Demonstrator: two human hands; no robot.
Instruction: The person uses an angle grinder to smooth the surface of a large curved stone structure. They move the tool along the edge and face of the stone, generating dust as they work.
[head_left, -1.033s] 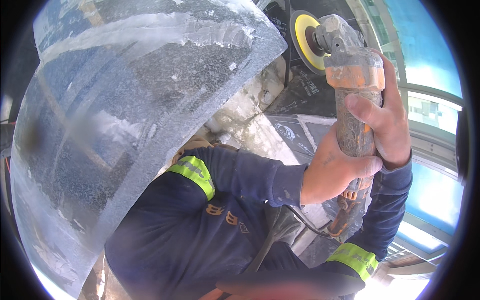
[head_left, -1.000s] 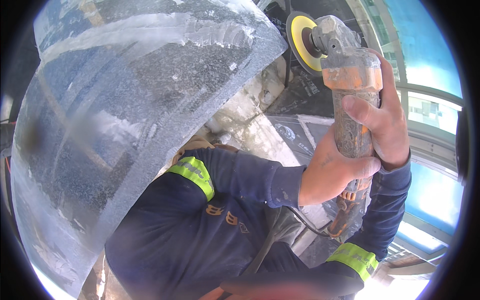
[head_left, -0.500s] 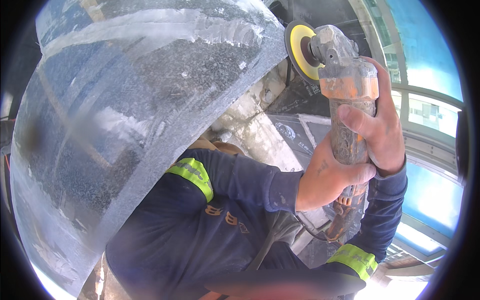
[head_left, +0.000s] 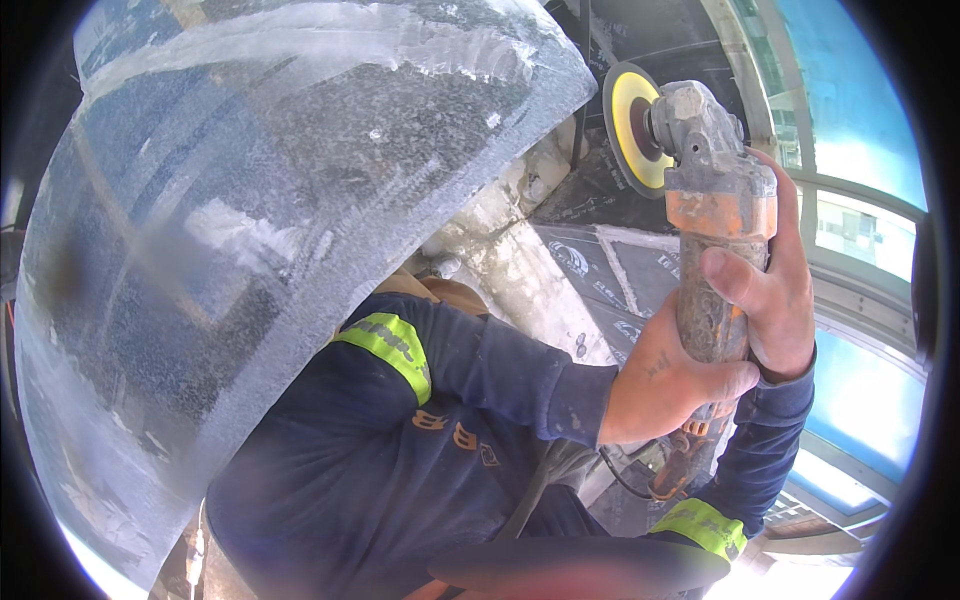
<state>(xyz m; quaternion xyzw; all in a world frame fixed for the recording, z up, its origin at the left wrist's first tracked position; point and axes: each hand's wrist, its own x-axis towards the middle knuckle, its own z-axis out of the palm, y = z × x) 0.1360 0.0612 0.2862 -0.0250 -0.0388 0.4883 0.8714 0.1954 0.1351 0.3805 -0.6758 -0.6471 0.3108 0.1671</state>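
An angle grinder (head_left: 715,310) with a worn orange and grey body stands nearly upright, coated in dust. My left hand (head_left: 665,385) wraps round its lower body, thumb across the front. Higher up, my right hand (head_left: 775,290) grips the same body from the right, thumb on the near side. A yellow disc with a dark rim (head_left: 632,130) is fixed to the grinder's head and faces left. Between the disc and the pointed edge of a large curved grey panel (head_left: 330,170) is a visible gap. White smears and scratches mark the panel.
Dark printed sheets (head_left: 580,255) and a pale, dusty beam (head_left: 530,270) lie behind my arms. Blue-tinted window panes (head_left: 860,90) with metal frames run along the right. A cord (head_left: 625,485) curves by the grinder's lower end. A blurred dark shape (head_left: 580,565) covers the lower edge.
The grinder and both hands have shifted slightly right and down in view. The gap between the disc and the panel's edge is now wider. Both hands keep their grip.
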